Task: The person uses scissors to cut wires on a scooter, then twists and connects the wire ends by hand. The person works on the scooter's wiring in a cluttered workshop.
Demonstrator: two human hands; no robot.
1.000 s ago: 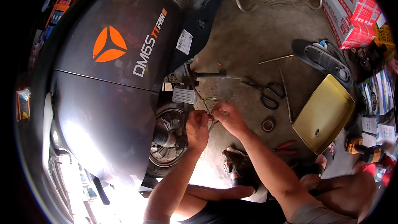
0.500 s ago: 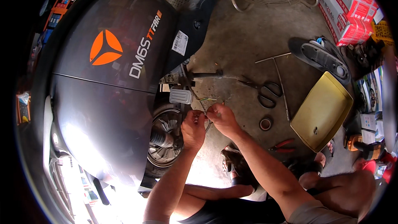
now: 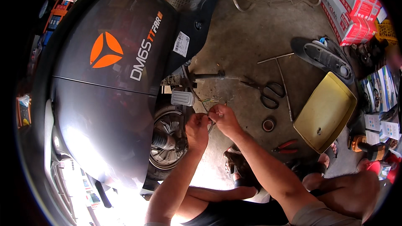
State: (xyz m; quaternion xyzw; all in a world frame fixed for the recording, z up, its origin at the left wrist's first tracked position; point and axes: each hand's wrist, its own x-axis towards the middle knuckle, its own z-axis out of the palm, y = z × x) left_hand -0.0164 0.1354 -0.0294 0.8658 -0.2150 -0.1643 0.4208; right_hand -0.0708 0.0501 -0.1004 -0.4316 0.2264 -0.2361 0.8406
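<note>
Presently: left hand (image 3: 197, 126) and right hand (image 3: 224, 117) pinched shut, fingertip to fingertip, on thin wires (image 3: 208, 100) trailing from under the scooter body (image 3: 117, 83). Held close together, likely to keep the loose wire ends steady against each other. Wires just above the wheel hub (image 3: 167, 142), beside a grey footpeg (image 3: 182, 98). Laid within reach on the concrete floor (image 3: 251, 37): scissors (image 3: 268, 94), tape roll (image 3: 268, 124), red-handled pliers (image 3: 284, 147), T-handle wrench (image 3: 280, 75). Yellow tray (image 3: 326, 117) further right.

two bare forearms reach forward from below, converging. the left hand (image 3: 197, 126) and right hand (image 3: 222, 118) meet fingertip to fingertip, both curled in a fine pinch, knuckles up.
</note>
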